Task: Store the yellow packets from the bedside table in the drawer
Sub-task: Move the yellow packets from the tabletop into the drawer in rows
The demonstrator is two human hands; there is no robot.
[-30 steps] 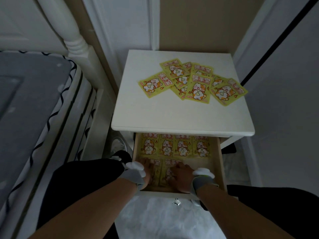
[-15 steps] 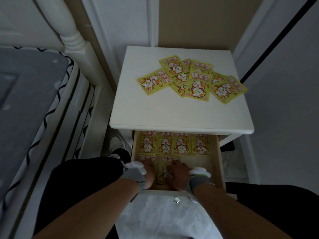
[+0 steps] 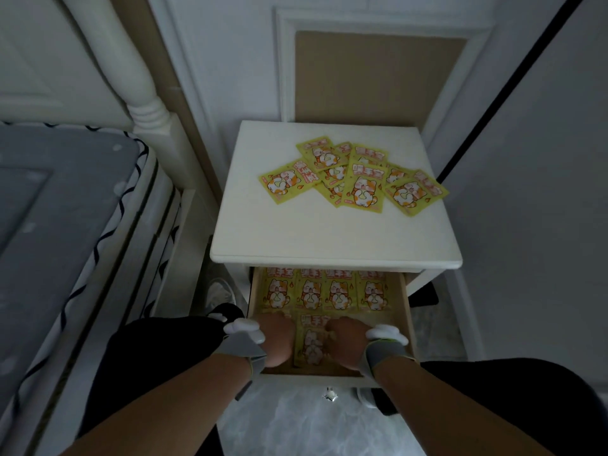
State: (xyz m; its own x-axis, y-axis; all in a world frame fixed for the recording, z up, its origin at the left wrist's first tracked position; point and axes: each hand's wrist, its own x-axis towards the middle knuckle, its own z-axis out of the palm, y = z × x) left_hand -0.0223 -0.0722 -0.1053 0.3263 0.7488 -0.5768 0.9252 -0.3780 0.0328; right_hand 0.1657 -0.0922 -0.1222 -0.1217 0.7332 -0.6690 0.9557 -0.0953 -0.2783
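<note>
Several yellow cat-print packets (image 3: pixel 358 179) lie in a loose overlapping pile at the back of the white bedside table (image 3: pixel 296 232). Below its top, the drawer (image 3: pixel 410 311) is pulled out. A neat row of packets (image 3: pixel 329 292) lines the drawer's back. Another packet (image 3: pixel 312 343) lies flat in the front row, between my hands. My left hand (image 3: pixel 278 339) rests back-up at the front left and covers a packet. My right hand (image 3: pixel 347 343) has bent fingers touching the flat packet's right edge. The fingers of both hands are mostly hidden.
A bed with a grey mattress (image 3: pixel 65 225) and a white bedpost (image 3: pixel 141 93) stands close on the left. A white panel (image 3: pixel 526 225) runs along the right. The drawer's knob (image 3: pixel 330 394) points at me. A white shoe (image 3: pixel 218 291) lies beside the table.
The view has tilted up and pulled back slightly. Both hands stay in the drawer's front row and have spread apart, uncovering the packet between them.
</note>
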